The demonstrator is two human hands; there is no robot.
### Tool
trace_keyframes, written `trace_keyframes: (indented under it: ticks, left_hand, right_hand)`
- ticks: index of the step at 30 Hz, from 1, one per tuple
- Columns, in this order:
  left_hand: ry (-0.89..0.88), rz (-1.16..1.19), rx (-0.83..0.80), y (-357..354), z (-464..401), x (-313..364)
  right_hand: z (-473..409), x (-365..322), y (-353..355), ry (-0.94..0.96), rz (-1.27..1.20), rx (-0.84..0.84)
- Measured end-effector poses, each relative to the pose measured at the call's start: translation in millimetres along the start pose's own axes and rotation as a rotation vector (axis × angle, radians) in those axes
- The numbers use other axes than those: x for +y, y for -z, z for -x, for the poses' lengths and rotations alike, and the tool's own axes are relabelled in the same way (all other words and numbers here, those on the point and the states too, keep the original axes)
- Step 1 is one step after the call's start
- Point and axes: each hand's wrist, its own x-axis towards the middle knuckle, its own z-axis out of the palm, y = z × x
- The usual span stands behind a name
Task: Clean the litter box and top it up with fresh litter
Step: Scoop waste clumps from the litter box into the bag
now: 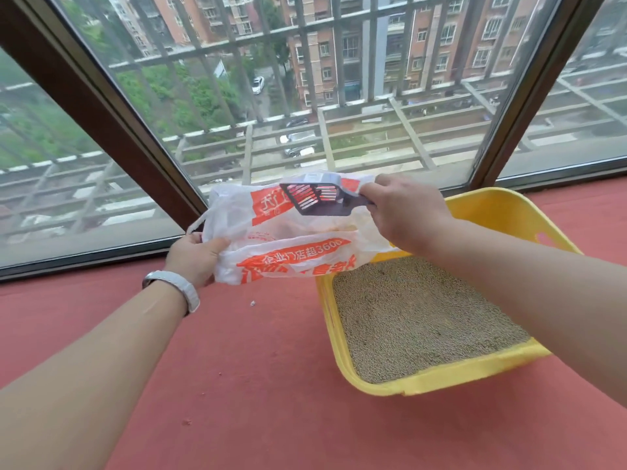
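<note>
We grip the scoop (pixel 317 197) handle in our right hand (pixel 403 213); its head points leftward from the fingers, over the bag (pixel 288 252) our left hand (pixel 195 259) pinches open.

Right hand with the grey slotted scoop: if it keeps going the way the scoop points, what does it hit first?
The right hand aims the grey slotted plastic scoop leftward over the white and orange plastic bag. Most likely it meets that bag's far wall first, though depth is hard to judge.
</note>
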Motion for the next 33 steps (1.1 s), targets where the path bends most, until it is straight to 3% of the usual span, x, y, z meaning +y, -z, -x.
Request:
trace_keyframes:
  ticks: [5, 10, 20, 22, 25, 28, 33]
  left_hand:
    - [0.001, -0.048, 0.027, 7, -2, -5]
    - [-0.119, -0.238, 0.077, 3, 3, -7]
    - [-0.090, -0.184, 0.117, -1, -17, -11]
    - [-0.104, -0.189, 0.130, -4, -21, -13]
    - [-0.119, -0.217, 0.147, -8, -23, -13]
    - [-0.121, -0.263, 0.147, -13, -20, -13]
    - [-0.127, -0.321, 0.178, -19, -19, -13]
  right_hand:
    - [2, 0, -4, 0.098, 0.044, 0.111]
    - [7, 8, -6, 0.097, 0.030, 0.092]
    - [17, 34, 44, -0.283, -0.687, 0.032]
    - [29, 65, 61, -0.339, -0.782, -0.060]
    - [57, 130, 77, -0.467, -0.719, -0.270]
    - [87, 181, 79, -0.621, -0.526, -0.460]
    - [117, 197, 54, -0.629, -0.197, -0.756]
